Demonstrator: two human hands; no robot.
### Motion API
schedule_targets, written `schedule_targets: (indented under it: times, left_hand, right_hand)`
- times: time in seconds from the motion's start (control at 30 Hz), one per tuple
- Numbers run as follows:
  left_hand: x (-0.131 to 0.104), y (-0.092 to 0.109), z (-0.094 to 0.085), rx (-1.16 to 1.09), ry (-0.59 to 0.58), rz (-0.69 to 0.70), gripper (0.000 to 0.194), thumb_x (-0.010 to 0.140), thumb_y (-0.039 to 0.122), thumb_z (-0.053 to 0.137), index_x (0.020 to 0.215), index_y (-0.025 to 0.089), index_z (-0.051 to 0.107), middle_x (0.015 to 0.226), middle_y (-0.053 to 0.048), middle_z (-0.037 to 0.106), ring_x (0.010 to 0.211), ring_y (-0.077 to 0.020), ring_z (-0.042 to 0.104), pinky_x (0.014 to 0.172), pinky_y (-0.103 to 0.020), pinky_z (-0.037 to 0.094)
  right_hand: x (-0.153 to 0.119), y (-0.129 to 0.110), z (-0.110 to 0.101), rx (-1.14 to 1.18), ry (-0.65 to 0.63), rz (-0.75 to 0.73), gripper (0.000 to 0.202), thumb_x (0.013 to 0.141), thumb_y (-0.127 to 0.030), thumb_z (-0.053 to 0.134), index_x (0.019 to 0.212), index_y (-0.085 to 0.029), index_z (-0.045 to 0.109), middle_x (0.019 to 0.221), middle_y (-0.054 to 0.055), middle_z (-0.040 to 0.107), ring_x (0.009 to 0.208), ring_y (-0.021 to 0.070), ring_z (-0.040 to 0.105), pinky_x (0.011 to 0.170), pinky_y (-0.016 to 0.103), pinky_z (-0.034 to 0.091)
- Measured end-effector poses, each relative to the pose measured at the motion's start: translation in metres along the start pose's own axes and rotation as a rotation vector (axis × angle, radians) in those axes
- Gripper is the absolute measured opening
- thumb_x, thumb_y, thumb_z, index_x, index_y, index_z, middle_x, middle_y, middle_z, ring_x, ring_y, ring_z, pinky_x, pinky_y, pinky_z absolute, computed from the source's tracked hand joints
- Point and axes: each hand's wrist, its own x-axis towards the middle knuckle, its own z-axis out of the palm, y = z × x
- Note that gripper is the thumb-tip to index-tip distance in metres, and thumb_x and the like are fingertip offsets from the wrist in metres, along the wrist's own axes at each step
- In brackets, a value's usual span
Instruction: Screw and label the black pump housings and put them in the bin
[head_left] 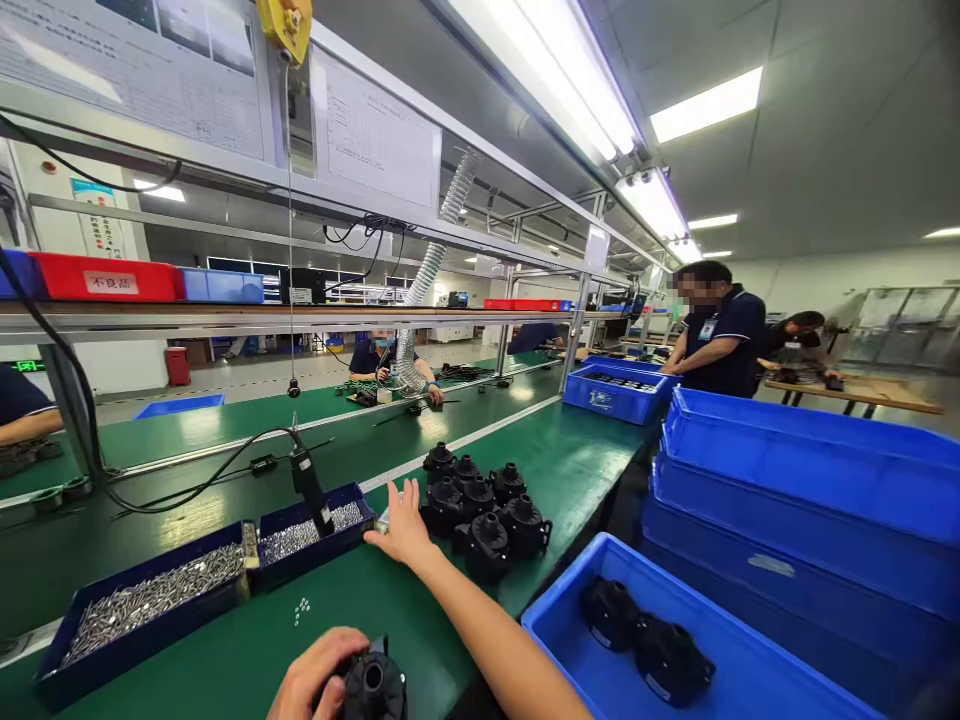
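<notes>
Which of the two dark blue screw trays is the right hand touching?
The right hand touches the smaller tray, the one holding the electric screwdriver, not the longer tray left of it.

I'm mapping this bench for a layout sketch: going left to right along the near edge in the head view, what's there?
Long tray of screws → smaller screw tray with the electric screwdriver → right hand → cluster of black pump housings → blue bin holding two housings.

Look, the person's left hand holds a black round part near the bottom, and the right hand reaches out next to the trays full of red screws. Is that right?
Not quite: the screws in the dark blue trays are silvery metal, not red. The head view shows it. The rest holds: the left hand grips a black round part, and the right hand reaches out beside the trays.
</notes>
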Motion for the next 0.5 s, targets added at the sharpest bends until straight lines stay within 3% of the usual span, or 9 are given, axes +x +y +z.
schedule_targets:
  times: [0.07, 0.17, 0.27, 0.37, 0.43, 0.5]
  left_hand:
    - [-0.002, -0.003, -0.001, -0.021, 0.085, -0.036, 0.065, 0.095, 0.081, 0.054, 0.107, 0.026, 0.087, 0.117, -0.014, 0.079, 0.114, -0.0361, 0.073, 0.104, -0.040, 0.061]
    - [-0.002, -0.011, 0.000, -0.096, 0.208, -0.150, 0.064, 0.096, 0.079, 0.055, 0.105, 0.023, 0.085, 0.118, -0.013, 0.078, 0.112, -0.0333, 0.073, 0.100, -0.038, 0.062]
    - [0.004, -0.025, 0.003, -0.126, 0.241, -0.269, 0.064, 0.096, 0.078, 0.058, 0.112, 0.020, 0.081, 0.122, -0.013, 0.077, 0.113, -0.0328, 0.074, 0.093, -0.037, 0.065]
    - [0.023, -0.041, 0.008, 0.030, 0.204, -0.241, 0.061, 0.096, 0.075, 0.059, 0.116, 0.020, 0.078, 0.124, -0.014, 0.076, 0.107, -0.0319, 0.075, 0.083, -0.037, 0.066]
    - [0.042, -0.049, 0.014, 0.150, 0.195, -0.174, 0.056, 0.097, 0.070, 0.057, 0.113, 0.021, 0.077, 0.121, -0.014, 0.077, 0.104, -0.0315, 0.075, 0.086, -0.039, 0.065]
    - [0.062, -0.056, 0.021, 0.188, 0.191, -0.129, 0.049, 0.098, 0.063, 0.056, 0.112, 0.020, 0.076, 0.119, -0.014, 0.077, 0.108, -0.0316, 0.074, 0.098, -0.044, 0.061]
  right_hand:
    - [0.011, -0.001, 0.006, -0.054, -0.044, 0.010, 0.114, 0.080, -0.036, 0.092, 0.167, -0.001, 0.027, 0.169, 0.036, 0.026, 0.164, 0.0512, 0.003, 0.129, 0.064, 0.021]
    - [-0.004, 0.005, 0.009, -0.125, -0.092, -0.021, 0.082, 0.090, -0.030, 0.082, 0.158, -0.003, 0.046, 0.159, 0.032, 0.046, 0.159, 0.0471, 0.029, 0.129, 0.060, 0.024]
    - [-0.044, 0.014, 0.008, -0.167, -0.110, -0.072, 0.064, 0.094, -0.033, 0.077, 0.150, -0.008, 0.058, 0.163, 0.028, 0.044, 0.158, 0.0446, 0.031, 0.129, 0.055, 0.028]
    - [-0.080, 0.019, 0.006, -0.170, -0.112, -0.109, 0.066, 0.097, -0.046, 0.073, 0.153, -0.014, 0.057, 0.165, 0.022, 0.044, 0.156, 0.0410, 0.038, 0.125, 0.050, 0.039]
    - [-0.087, 0.020, 0.004, -0.178, -0.071, -0.118, 0.061, 0.103, -0.044, 0.065, 0.155, -0.016, 0.054, 0.166, 0.020, 0.043, 0.154, 0.0382, 0.041, 0.124, 0.048, 0.041]
    - [-0.076, 0.021, 0.003, -0.197, -0.035, -0.135, 0.063, 0.103, -0.036, 0.062, 0.160, -0.015, 0.047, 0.173, 0.020, 0.031, 0.155, 0.0380, 0.039, 0.123, 0.049, 0.041]
